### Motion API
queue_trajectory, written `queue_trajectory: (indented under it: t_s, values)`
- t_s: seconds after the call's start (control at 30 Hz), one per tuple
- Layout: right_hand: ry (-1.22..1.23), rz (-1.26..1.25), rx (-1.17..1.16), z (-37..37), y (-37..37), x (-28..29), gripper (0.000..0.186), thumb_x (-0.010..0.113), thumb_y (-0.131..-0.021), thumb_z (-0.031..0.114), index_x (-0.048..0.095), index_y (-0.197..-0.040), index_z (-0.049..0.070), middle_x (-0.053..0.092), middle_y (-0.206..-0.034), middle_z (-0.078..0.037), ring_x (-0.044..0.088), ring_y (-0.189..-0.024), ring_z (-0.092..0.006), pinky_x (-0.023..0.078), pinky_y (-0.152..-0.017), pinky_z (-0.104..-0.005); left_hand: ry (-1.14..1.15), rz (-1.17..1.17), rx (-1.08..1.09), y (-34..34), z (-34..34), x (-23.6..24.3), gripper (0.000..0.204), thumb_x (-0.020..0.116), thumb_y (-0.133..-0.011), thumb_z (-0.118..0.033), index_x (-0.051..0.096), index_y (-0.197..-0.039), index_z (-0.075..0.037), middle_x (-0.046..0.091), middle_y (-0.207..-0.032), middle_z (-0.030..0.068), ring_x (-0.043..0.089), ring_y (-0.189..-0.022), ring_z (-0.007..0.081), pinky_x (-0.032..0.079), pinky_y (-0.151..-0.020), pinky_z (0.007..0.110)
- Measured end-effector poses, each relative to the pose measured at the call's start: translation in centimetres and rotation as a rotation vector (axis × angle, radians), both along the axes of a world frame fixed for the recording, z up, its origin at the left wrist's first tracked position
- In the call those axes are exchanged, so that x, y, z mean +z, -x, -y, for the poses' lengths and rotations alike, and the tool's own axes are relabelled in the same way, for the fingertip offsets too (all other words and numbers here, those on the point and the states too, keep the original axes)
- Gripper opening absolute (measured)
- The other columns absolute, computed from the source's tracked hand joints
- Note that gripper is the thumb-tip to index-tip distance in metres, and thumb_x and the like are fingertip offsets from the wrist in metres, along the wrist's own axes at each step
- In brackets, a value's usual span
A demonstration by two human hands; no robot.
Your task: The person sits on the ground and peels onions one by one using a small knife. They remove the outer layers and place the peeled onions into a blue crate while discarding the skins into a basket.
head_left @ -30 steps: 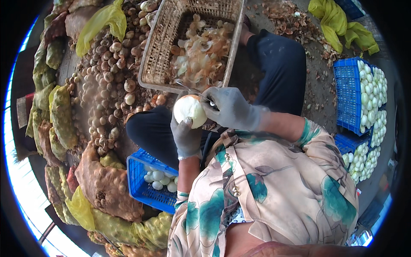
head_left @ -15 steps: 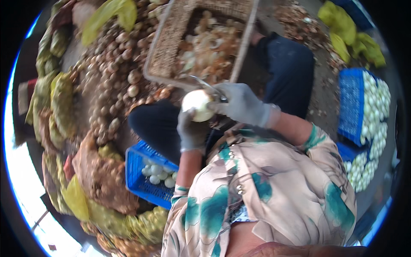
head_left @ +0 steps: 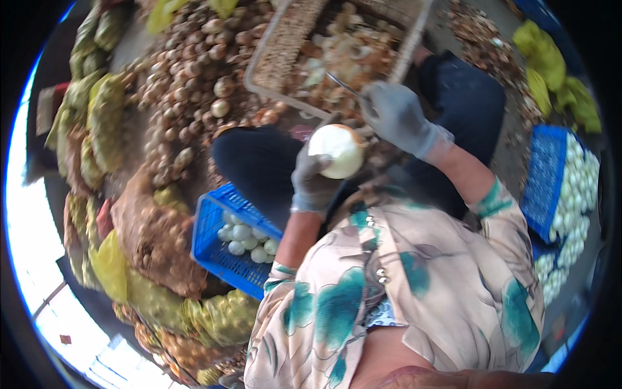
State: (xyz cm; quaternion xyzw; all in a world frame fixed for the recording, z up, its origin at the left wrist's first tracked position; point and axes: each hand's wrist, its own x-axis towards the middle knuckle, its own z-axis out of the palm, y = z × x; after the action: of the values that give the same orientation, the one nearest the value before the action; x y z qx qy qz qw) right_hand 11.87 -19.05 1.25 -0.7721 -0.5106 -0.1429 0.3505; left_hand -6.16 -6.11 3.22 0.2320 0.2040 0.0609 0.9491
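My left hand [head_left: 311,180], in a grey glove, is closed around a large onion [head_left: 338,153]. Most of the onion is bare and white, with a brownish patch along its upper right edge. Up and to the right, apart from the onion, my gloved right hand [head_left: 400,118] is closed on a knife [head_left: 342,83]. Its thin, curved blade points up and left, and its handle is hidden in the fingers. Just beyond both hands stands a pale rectangular basket [head_left: 275,91] with onion skins [head_left: 353,55] in it.
A blue crate [head_left: 217,259] of peeled onions [head_left: 241,240] stands beside my left arm. Unpeeled onions [head_left: 188,84] cover the floor at the far left, bordered by full mesh sacks [head_left: 107,123]. At the right are another blue crate [head_left: 541,178], white onions [head_left: 573,188] and yellow bags [head_left: 544,58].
The right hand and knife have moved away from the onion, up and to the right. The onion stays in my left hand. The whole view has shifted slightly.
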Motion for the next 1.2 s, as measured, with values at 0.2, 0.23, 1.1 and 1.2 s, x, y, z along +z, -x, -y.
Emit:
queue_trajectory:
  t_s: [0.2,0.23,1.1,1.2]
  values:
    - [0.084,-1.194,0.058,2.0,2.3,3.8,0.031,0.075,-0.094,0.030,0.071,-0.101,0.000,0.073,-0.085,-0.011,0.070,-0.075,-0.0150,0.055,-0.070,-0.0290,-0.044,-0.049,0.060,-0.4,0.1,-1.6,0.081,0.069,-0.072,-0.030,0.046,-0.140,0.008,0.062,-0.126,0.0251,0.066,-0.113,0.0377,0.055,-0.098,0.047]
    - [0.178,-1.137,0.060,2.2,2.9,4.8,0.031,0.077,-0.093,0.030,0.071,-0.104,0.001,0.074,-0.087,-0.008,0.070,-0.079,-0.0118,0.057,-0.073,-0.0293,-0.050,-0.047,0.055,-0.6,0.0,-1.6,0.081,0.070,-0.072,-0.030,0.046,-0.140,0.008,0.062,-0.126,0.0252,0.066,-0.113,0.0375,0.055,-0.099,0.046]
    - [-0.036,-0.458,0.108,1.8,4.1,1.3,0.014,0.075,-0.080,0.011,0.065,-0.087,0.006,0.066,-0.079,-0.014,0.068,-0.072,-0.0353,0.054,-0.063,-0.0424,-0.119,-0.083,0.012,-0.5,0.0,-2.2,0.086,0.073,-0.068,-0.026,0.046,-0.143,0.006,0.063,-0.125,0.0208,0.067,-0.110,0.0335,0.056,-0.096,0.044]
    - [-0.017,-0.397,0.125,1.1,3.1,1.5,0.016,0.074,-0.079,0.010,0.063,-0.089,0.005,0.066,-0.077,-0.014,0.068,-0.071,-0.0342,0.054,-0.062,-0.0420,-0.089,-0.076,0.017,-0.8,0.1,-1.0,0.084,0.071,-0.068,-0.026,0.046,-0.139,0.011,0.062,-0.126,0.0236,0.066,-0.113,0.0364,0.055,-0.099,0.046]
